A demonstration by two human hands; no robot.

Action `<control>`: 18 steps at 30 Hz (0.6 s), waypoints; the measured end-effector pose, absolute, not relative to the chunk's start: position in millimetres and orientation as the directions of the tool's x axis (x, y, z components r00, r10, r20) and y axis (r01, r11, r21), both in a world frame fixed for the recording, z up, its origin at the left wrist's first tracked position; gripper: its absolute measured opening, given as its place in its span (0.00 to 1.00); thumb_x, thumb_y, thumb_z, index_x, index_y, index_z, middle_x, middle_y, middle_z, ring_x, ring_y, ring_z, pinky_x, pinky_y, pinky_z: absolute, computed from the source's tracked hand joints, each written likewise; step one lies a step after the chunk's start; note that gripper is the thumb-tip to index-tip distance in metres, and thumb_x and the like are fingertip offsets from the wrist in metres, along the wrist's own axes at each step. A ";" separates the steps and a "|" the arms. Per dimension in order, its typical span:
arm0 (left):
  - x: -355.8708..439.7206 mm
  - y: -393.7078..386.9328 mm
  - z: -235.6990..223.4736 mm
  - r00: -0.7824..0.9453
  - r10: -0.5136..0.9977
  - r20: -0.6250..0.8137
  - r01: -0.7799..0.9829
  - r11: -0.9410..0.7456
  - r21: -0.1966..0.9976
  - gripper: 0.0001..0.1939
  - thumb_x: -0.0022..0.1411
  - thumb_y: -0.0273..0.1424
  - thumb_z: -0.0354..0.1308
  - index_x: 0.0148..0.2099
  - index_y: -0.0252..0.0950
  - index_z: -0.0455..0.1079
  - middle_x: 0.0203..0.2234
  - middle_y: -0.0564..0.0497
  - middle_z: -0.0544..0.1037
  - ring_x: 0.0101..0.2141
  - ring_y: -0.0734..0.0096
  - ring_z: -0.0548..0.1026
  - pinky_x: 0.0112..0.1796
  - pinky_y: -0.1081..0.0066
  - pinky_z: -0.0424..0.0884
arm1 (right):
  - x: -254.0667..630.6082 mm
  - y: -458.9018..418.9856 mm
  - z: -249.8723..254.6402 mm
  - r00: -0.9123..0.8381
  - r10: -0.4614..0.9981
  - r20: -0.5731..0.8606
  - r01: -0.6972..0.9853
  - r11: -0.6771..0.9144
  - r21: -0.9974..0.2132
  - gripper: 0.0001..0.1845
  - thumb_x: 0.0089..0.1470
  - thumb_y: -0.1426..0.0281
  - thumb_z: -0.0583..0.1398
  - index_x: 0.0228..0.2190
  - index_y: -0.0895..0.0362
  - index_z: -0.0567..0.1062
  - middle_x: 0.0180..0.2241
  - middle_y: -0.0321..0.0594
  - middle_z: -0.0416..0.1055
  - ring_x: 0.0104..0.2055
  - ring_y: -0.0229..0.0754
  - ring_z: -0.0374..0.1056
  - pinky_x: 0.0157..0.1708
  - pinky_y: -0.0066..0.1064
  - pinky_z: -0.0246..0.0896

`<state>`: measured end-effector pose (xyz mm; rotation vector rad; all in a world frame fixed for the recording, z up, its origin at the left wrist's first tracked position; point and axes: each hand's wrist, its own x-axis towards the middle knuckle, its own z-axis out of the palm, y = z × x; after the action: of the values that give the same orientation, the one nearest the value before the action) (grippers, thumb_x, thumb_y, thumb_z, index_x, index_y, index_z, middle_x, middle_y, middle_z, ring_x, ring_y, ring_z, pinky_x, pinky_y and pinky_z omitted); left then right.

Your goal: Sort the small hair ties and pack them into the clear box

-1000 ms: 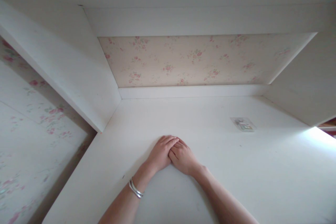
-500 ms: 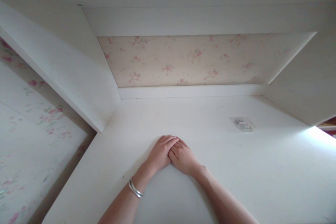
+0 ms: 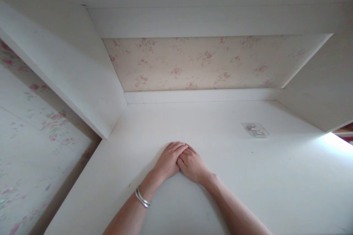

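Nothing I can make out from my remote seat has moved since the earlier frame: both hands lie just as they did. Left hand (image 3: pixel 168 161) and right hand (image 3: pixel 195 166) meet palm down on the white desktop (image 3: pixel 154 123), the left fingers lapped over the right ones. Each hand looks narrow, fingers together; I see nothing held, but I cannot tell whether anything sits under the palms. Two silvery bangles (image 3: pixel 142 198) circle the left wrist (loose enough, I'd guess, to knock the surface if that arm turned sharply).

Ahead of the hands and to their right, well apart from both, lies a small clear packet (image 3: pixel 256 130); its contents are too blurred for me to name. Beyond the hands runs a floral panel (image 3: pixel 176 62).

To hold this rest well, I'd judge, let the desktop carry the weight, wrists soft and elbows spread evenly, with the upper fingers lying lightly rather than pressing.
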<state>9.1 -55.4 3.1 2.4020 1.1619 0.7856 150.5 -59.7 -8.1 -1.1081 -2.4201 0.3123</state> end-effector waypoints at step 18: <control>8.5 -55.7 3.9 0.509 0.798 0.321 0.594 -0.596 0.540 0.31 0.49 0.17 0.50 0.56 0.38 0.63 0.51 0.47 0.69 0.52 0.64 0.65 0.56 0.58 0.58 | 150.5 -60.4 -5.9 -0.566 0.759 0.321 0.646 0.651 -0.400 0.16 0.60 0.72 0.48 0.38 0.58 0.75 0.44 0.43 0.73 0.51 0.41 0.63 0.60 0.37 0.43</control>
<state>8.5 -55.7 3.9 2.3941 1.1560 0.7842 150.5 -60.4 -5.9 -1.0974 -2.4029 0.3270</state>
